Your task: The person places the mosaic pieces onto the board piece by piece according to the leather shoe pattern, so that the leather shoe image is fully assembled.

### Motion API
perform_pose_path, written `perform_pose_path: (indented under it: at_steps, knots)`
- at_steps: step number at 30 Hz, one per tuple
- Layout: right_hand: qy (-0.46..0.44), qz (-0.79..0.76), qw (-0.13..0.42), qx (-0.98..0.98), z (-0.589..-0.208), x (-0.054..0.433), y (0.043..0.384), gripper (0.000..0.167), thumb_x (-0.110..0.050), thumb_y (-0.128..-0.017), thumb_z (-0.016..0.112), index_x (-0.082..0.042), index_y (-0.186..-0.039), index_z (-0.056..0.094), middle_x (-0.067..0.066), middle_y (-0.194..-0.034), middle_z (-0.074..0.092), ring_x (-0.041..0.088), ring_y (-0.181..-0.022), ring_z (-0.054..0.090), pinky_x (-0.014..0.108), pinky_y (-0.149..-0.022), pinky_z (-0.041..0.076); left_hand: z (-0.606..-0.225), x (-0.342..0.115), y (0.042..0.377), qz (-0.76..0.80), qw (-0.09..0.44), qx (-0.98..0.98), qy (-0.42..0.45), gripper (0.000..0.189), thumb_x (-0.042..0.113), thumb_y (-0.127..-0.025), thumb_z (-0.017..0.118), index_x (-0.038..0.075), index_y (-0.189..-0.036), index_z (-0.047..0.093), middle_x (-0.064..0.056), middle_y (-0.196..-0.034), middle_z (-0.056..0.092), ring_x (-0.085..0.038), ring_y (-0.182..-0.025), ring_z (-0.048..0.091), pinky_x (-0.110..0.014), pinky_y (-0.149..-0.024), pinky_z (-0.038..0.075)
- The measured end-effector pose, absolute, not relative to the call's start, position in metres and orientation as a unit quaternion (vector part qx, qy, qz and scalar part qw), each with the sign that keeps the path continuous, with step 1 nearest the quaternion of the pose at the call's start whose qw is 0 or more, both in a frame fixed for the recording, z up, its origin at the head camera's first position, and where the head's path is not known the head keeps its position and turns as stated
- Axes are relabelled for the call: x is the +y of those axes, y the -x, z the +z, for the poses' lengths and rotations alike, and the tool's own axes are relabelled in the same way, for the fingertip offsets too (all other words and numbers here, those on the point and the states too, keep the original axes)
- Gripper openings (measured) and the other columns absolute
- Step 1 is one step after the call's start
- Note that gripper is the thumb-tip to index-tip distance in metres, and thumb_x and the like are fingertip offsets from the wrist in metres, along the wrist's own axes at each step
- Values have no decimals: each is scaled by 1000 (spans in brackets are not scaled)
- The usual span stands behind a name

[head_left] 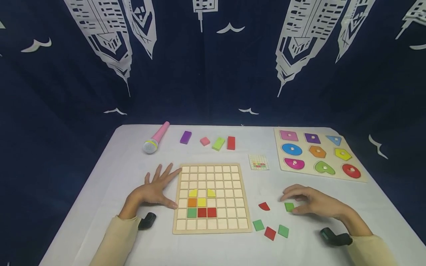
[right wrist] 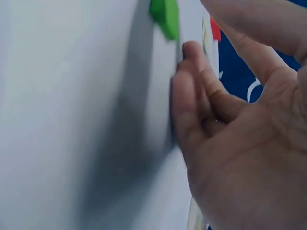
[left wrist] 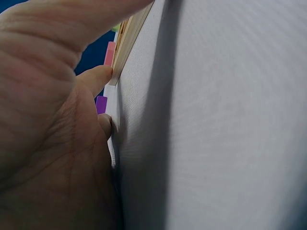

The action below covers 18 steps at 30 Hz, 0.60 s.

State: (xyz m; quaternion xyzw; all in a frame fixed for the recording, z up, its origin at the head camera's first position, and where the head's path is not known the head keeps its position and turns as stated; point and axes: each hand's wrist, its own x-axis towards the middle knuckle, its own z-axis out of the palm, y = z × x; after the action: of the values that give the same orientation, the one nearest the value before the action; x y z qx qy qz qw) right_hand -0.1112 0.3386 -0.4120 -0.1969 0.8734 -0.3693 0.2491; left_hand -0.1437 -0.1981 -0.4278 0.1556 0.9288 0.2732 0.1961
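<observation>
While my left hand (head_left: 154,190) touches the wooden board (head_left: 231,223) along its left edge, fingers spread and gripping nothing, my right hand (head_left: 311,201) curves loosely over a green tile (head_left: 288,207) right of the board; honestly can't tell if I'm pinching it.

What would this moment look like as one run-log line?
left grip: touching grid board edge | right grip: at green tile | grid board: partly filled
</observation>
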Motion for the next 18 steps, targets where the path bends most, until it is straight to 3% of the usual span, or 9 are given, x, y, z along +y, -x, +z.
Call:
perform_pose_path:
  at_steps: [4, 14, 18]
  knots:
    - [180, -401, 266, 858, -416, 345, 113, 49, -20, -83, 80, -21, -129, 66, 17, -144, 48, -14, -114, 43, 13, -96, 46, -428, -199, 144, 272, 196, 930, -154, 131, 55, -57, 92, 24, -161, 19, -17, -169, -6, -49, -150, -19, -77, -109, -15]
    - [238, -323, 180, 898, -419, 335, 110, 33, -22, -83, 80, -27, -114, 67, 0, -124, 56, 1, -111, 47, 19, -96, 50, -429, -198, 144, 273, 198, 929, -151, 131, 55, -56, 92, 24, -161, 19, -16, -169, -6, -48, -150, -19, -77, -110, -15]
    - [224, -295, 159, 915, -417, 326, 111, 33, -22, -82, 81, -25, -112, 67, -7, -112, 60, 6, -101, 52, 19, -91, 51, -428, -198, 145, 272, 198, 930, -150, 131, 55, -56, 92, 25, -161, 19, -16, -169, -7, -48, -150, -19, -77, -110, -15]
